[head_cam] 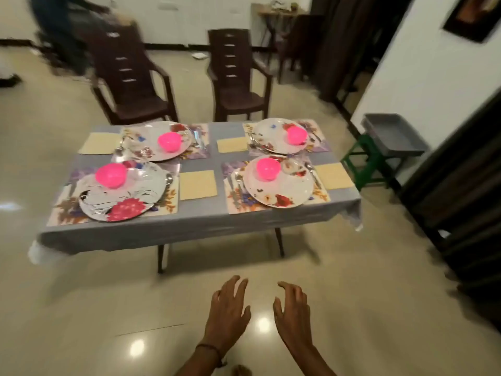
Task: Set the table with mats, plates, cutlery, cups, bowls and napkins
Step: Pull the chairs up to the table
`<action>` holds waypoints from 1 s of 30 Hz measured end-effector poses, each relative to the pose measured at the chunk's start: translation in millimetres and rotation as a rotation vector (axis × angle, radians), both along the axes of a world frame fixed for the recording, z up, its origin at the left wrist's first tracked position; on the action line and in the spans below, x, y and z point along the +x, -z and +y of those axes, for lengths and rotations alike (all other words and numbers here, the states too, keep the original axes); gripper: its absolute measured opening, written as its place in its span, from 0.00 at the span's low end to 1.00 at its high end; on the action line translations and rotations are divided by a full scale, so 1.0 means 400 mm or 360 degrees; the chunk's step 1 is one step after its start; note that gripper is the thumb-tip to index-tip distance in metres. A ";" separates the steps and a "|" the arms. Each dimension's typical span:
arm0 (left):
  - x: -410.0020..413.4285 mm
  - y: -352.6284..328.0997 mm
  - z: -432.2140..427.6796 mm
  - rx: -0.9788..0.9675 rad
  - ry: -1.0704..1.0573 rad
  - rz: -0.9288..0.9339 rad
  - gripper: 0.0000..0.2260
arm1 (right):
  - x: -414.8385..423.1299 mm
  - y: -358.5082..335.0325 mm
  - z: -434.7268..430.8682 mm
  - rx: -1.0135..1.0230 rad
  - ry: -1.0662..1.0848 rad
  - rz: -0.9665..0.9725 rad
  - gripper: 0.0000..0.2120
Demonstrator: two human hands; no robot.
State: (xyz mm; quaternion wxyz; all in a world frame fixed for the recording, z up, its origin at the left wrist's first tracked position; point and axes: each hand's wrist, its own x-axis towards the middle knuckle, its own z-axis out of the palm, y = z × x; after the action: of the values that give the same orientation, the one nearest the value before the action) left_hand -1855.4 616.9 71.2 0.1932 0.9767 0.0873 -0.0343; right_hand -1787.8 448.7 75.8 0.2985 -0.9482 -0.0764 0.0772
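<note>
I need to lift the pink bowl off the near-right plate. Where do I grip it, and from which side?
Probably the rim of the pink plastic bowl, taken from above on its near-left side: it seems to stand mouth up on the round floral plate, and something clear, perhaps a glass, sits close on its right.
</note>
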 end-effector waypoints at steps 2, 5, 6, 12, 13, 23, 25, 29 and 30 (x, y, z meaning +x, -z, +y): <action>-0.009 0.007 -0.061 -0.0005 0.0121 0.0008 0.30 | -0.040 0.002 -0.077 -0.0009 0.0085 0.0008 0.17; -0.033 0.008 -0.143 -0.0008 0.0244 -0.0013 0.29 | -0.098 -0.007 -0.174 -0.0050 0.0201 -0.0013 0.18; -0.044 0.012 -0.157 0.0002 0.0275 -0.0001 0.29 | -0.114 -0.008 -0.194 -0.0050 0.0220 -0.0011 0.18; -0.121 0.012 -0.337 -0.0006 0.0574 0.0141 0.28 | -0.278 -0.012 -0.397 -0.0121 0.0526 0.0022 0.19; -0.133 0.011 -0.364 -0.0014 0.0630 0.0168 0.28 | -0.300 -0.010 -0.425 -0.0139 0.0577 0.0054 0.19; -0.305 0.069 -0.672 -0.0108 0.1439 0.0367 0.25 | -0.661 0.113 -0.716 -0.0190 0.0999 0.0900 0.26; -0.345 0.103 -0.732 0.0020 0.1712 0.0440 0.28 | -0.750 0.138 -0.756 -0.0112 0.1037 0.1050 0.32; -0.420 0.196 -0.813 0.0355 0.2073 0.0574 0.24 | -0.885 0.182 -0.780 0.0058 0.0995 0.1284 0.41; -0.433 0.210 -0.827 0.0448 0.2138 0.0571 0.23 | -0.908 0.187 -0.777 0.0091 0.0980 0.1290 0.41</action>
State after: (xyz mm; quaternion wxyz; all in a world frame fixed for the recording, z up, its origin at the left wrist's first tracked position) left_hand -2028.6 286.0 -12.7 -0.0151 0.8144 -0.4997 -0.2947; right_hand -2151.1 138.0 1.0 0.3389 -0.8121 0.3265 0.3451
